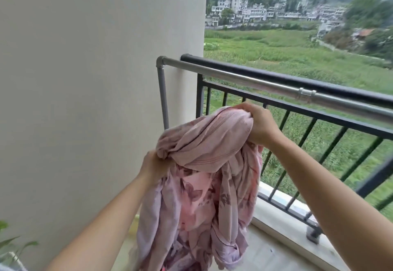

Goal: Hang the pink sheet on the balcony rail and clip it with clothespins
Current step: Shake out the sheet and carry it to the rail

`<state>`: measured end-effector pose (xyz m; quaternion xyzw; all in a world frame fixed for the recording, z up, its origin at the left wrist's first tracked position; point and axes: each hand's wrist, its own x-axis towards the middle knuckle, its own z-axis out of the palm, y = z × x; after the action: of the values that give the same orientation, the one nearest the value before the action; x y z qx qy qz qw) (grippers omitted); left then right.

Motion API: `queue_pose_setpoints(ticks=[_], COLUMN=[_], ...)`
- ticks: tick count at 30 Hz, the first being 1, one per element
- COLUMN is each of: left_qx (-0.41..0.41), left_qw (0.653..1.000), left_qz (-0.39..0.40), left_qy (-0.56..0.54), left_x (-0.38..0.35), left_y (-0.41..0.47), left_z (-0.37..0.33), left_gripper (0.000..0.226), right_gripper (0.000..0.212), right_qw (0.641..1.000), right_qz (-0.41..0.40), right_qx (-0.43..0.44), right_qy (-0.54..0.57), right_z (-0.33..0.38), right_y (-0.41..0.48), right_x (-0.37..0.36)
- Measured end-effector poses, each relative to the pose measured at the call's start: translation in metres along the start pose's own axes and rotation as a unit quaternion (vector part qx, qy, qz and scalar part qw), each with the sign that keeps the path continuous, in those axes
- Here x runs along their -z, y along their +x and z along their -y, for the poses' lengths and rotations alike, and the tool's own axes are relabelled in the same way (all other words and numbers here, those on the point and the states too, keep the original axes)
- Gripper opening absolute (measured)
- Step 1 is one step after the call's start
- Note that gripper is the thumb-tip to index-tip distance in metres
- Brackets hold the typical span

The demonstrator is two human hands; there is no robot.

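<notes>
The pink sheet (197, 185), with a darker leaf print, hangs bunched in front of me, below the level of the rail. My left hand (154, 164) grips a knot of cloth at its upper left. My right hand (259, 124) grips the top fold at its upper right. A silver metal rail (244, 79) runs from an elbow joint by the wall to the right, just inside the black balcony railing (276, 75). The sheet does not touch either rail. No clothespins are in view.
A plain white wall (85, 79) stands on the left, right beside the silver rail's upright post (162, 94). Black vertical bars and a low tiled ledge (276, 213) close the balcony. Green plant leaves (12, 241) show at the lower left corner.
</notes>
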<state>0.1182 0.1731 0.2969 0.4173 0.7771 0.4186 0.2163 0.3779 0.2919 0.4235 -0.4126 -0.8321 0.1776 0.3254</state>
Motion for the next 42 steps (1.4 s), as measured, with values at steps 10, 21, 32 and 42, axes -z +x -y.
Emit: queue_pose_setpoints(ticks=[10,21,32,42], left_qx=[-0.277,-0.341,-0.118,-0.016], left_qw=[0.943,0.917,0.992,0.949], left_qz=[-0.175,-0.188,-0.011,0.307], left_qy=[-0.047,-0.087,0.038,0.076], left_x=[0.072,0.105,0.080,-0.032], left_y=[0.022,0.009,0.034,-0.007], left_z=[-0.130,-0.161,-0.029,-0.017], left_gripper=[0.026,0.024,0.046,0.042], right_gripper=[0.068,0.053,0.023,0.035], right_qw=[0.923,0.873,0.989,0.978], right_qz=[0.374,0.452,0.102,0.105], right_qx=[-0.018,-0.044,-0.098,0.059], right_qy=[0.087,0.179,-0.050,0.169], right_z=[-0.033,-0.002,-0.032,0.042], right_y=[-0.047,-0.027,0.009,0.007], right_x=[-0.089,-0.134,-0.066,0.019])
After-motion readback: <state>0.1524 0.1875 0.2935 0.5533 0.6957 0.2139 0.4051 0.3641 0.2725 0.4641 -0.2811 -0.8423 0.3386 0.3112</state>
